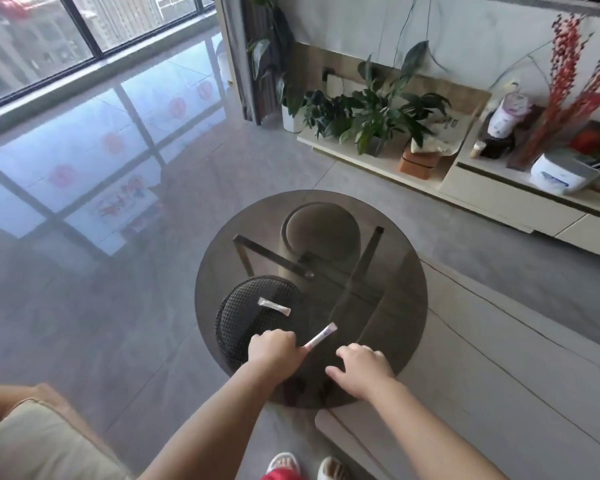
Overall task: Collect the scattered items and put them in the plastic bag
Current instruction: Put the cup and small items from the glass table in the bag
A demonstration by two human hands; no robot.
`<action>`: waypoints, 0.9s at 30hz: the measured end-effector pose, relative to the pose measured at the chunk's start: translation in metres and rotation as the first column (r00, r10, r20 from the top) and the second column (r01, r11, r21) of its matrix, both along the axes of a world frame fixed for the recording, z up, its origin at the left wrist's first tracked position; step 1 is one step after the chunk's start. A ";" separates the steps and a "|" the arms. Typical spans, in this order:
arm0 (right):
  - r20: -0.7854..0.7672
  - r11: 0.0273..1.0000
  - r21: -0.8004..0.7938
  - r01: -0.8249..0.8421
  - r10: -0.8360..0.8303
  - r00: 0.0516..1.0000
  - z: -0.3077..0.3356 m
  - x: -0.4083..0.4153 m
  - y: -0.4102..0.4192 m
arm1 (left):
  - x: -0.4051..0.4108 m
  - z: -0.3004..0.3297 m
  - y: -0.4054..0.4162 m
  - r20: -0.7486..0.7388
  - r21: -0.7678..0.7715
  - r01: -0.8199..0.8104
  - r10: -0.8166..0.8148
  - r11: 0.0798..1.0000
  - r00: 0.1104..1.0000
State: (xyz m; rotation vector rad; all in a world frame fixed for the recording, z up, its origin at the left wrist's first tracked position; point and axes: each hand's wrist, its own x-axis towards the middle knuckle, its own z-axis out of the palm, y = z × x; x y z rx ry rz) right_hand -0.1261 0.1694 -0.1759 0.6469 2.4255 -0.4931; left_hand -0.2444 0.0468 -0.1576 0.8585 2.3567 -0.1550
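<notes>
Round smoked-glass surface point(388, 258): below me, its frame and a stool showing dimly through the top.

My left hand point(271, 349): fingers curled, pinching the near end of a slim white sachet point(321, 336); the pinched end is hidden by my fingertips, the far end angles up and away over the glass. Its printing is too small to read.

My right hand point(364, 368): just beside the left, over the near edge of the surface, fingers loosely spread and bent, holding nothing. Whether the fingertips touch the glass, I cannot tell.

Second sachet point(274, 306): lying flat above the dark mesh disc point(246, 320). Whether that disc sits on the glass or beneath it, I cannot tell.

Plastic bag: I cannot make one out.

Slippers point(305, 465): cut off at the bottom edge.
</notes>
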 end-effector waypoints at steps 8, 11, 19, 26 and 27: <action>0.087 0.999 -0.040 0.002 0.002 0.996 -0.061 -0.060 0.015 | -0.077 -0.080 0.012 0.053 -0.050 -0.013 0.016 0.999 0.998; 0.092 0.995 -0.075 0.061 -0.054 0.994 -0.095 -0.083 0.021 | -0.108 -0.117 0.022 0.101 -0.063 -0.002 0.008 0.998 0.995; 0.015 0.948 -0.156 0.277 -0.278 0.960 -0.186 -0.125 0.031 | -0.179 -0.208 0.047 0.119 0.021 0.028 -0.031 0.999 0.992; 0.054 0.998 -0.023 0.050 -0.049 0.997 -0.227 -0.134 0.027 | -0.197 -0.267 0.058 0.089 -0.011 0.136 -0.135 0.991 0.987; 0.073 0.999 -0.015 0.043 -0.042 0.996 -0.233 -0.134 0.025 | -0.196 -0.273 0.059 0.083 -0.012 0.145 -0.143 0.989 0.986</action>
